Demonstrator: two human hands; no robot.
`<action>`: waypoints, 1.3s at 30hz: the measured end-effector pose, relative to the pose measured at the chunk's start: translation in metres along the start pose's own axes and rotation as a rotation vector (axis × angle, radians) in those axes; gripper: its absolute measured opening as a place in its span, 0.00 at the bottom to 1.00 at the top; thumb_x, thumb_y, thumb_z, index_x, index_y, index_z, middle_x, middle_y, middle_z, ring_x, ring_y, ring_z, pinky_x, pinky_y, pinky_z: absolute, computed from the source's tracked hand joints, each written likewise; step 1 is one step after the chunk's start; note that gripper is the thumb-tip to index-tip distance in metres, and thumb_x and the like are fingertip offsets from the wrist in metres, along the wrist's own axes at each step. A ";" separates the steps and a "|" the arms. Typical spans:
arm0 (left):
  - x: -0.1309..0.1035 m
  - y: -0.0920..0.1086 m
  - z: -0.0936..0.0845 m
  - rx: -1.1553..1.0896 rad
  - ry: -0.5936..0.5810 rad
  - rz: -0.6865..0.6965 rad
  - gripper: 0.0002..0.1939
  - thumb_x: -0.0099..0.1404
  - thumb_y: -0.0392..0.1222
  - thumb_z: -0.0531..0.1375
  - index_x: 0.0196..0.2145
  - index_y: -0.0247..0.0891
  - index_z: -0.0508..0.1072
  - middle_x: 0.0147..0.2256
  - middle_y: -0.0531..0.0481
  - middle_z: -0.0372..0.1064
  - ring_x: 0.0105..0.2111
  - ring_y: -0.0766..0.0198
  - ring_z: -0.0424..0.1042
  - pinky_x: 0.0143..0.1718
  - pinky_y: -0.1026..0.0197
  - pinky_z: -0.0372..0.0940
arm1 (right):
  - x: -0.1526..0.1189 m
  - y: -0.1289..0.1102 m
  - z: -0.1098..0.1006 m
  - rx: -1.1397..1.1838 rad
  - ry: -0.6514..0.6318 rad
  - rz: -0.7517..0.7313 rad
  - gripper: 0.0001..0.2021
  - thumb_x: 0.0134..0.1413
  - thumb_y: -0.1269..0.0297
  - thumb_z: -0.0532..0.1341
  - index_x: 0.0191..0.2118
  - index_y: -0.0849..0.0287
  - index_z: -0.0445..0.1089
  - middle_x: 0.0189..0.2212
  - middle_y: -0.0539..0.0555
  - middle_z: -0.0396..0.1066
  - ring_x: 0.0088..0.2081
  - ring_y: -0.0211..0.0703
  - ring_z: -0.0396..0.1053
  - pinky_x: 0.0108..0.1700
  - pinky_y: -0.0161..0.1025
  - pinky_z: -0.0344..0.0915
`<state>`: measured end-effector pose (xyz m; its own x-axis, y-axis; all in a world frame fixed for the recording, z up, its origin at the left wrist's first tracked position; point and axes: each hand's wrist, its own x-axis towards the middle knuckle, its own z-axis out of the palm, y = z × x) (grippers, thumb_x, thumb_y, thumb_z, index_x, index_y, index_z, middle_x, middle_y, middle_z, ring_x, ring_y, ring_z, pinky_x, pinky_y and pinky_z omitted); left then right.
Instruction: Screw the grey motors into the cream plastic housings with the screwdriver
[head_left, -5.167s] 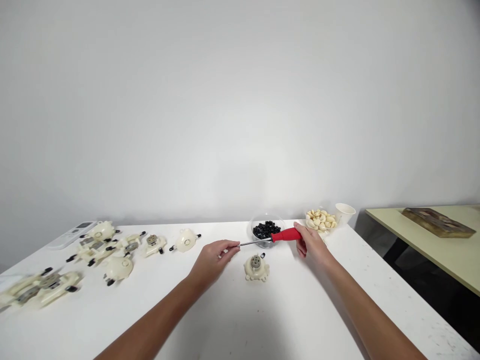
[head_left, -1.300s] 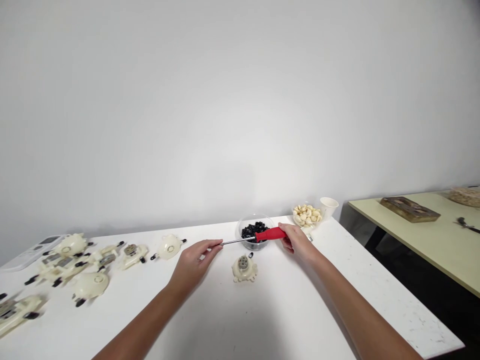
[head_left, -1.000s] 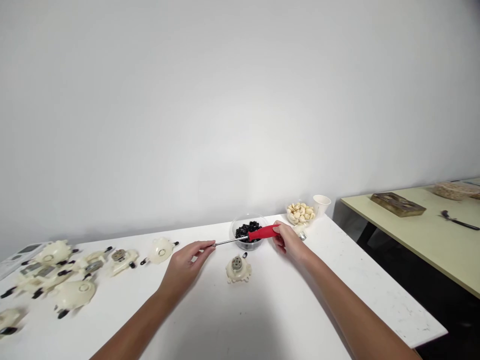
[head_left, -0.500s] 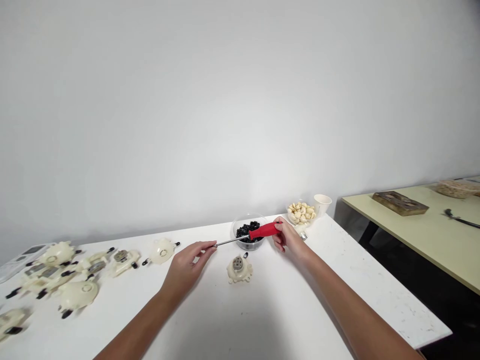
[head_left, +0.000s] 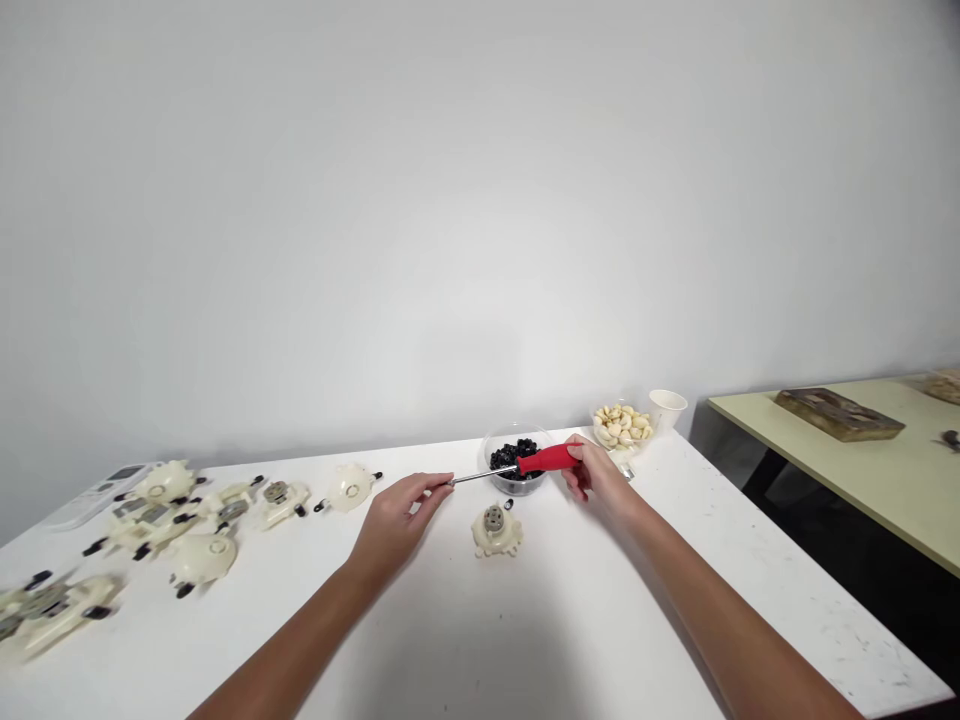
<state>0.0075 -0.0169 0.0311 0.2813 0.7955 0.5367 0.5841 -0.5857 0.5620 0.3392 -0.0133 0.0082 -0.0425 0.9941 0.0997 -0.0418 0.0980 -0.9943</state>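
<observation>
A screwdriver with a red handle (head_left: 546, 458) is held level above the table between both hands. My right hand (head_left: 596, 475) is closed on the end of its handle. My left hand (head_left: 405, 510) pinches the tip of the metal shaft between thumb and fingers; whether a screw sits there is too small to tell. Behind the shaft stands a clear round bowl (head_left: 491, 432) of small black parts (head_left: 514, 457). Below the screwdriver a cream plastic piece (head_left: 496, 538) with a round grey part on top lies on the table, a small black bit at its upper edge.
Several cream pieces with black ends, one of them (head_left: 202, 558), spread across the left of the white table (head_left: 300, 610). A white device (head_left: 86, 505) lies behind them. At the back right are a bowl of cream parts (head_left: 621, 425) and a paper cup (head_left: 667, 407). A brown block (head_left: 838, 413) rests on another table.
The view has turned slightly left, so everything appears further right. Both hands keep the same hold on the screwdriver.
</observation>
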 end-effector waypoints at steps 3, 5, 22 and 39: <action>-0.001 -0.002 0.000 -0.003 -0.005 -0.028 0.13 0.73 0.51 0.60 0.44 0.44 0.82 0.43 0.49 0.82 0.39 0.59 0.80 0.34 0.62 0.74 | -0.001 -0.001 -0.002 -0.036 0.005 0.008 0.23 0.67 0.48 0.54 0.23 0.54 0.59 0.12 0.46 0.58 0.16 0.36 0.54 0.21 0.36 0.52; -0.002 -0.003 0.000 -0.011 -0.019 -0.027 0.13 0.73 0.51 0.61 0.44 0.44 0.82 0.43 0.49 0.82 0.40 0.59 0.80 0.35 0.62 0.74 | -0.001 -0.001 -0.002 -0.042 0.015 0.012 0.26 0.67 0.44 0.54 0.21 0.54 0.58 0.12 0.46 0.57 0.16 0.37 0.54 0.21 0.37 0.52; 0.000 -0.011 0.000 -0.009 0.004 -0.013 0.13 0.72 0.54 0.62 0.44 0.46 0.82 0.43 0.48 0.82 0.41 0.58 0.79 0.33 0.64 0.74 | 0.001 -0.001 0.002 -0.009 -0.001 0.004 0.20 0.67 0.44 0.53 0.32 0.55 0.64 0.14 0.45 0.61 0.15 0.36 0.55 0.19 0.34 0.49; 0.001 -0.006 -0.001 0.034 0.025 0.031 0.13 0.72 0.53 0.61 0.43 0.46 0.82 0.42 0.48 0.82 0.36 0.59 0.79 0.27 0.65 0.72 | 0.000 -0.009 0.005 0.009 -0.018 -0.014 0.17 0.66 0.50 0.51 0.30 0.55 0.62 0.15 0.46 0.64 0.15 0.37 0.57 0.19 0.35 0.48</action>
<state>0.0033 -0.0132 0.0292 0.2810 0.7729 0.5689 0.6010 -0.6039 0.5236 0.3349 -0.0144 0.0175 -0.0599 0.9916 0.1147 -0.0510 0.1117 -0.9924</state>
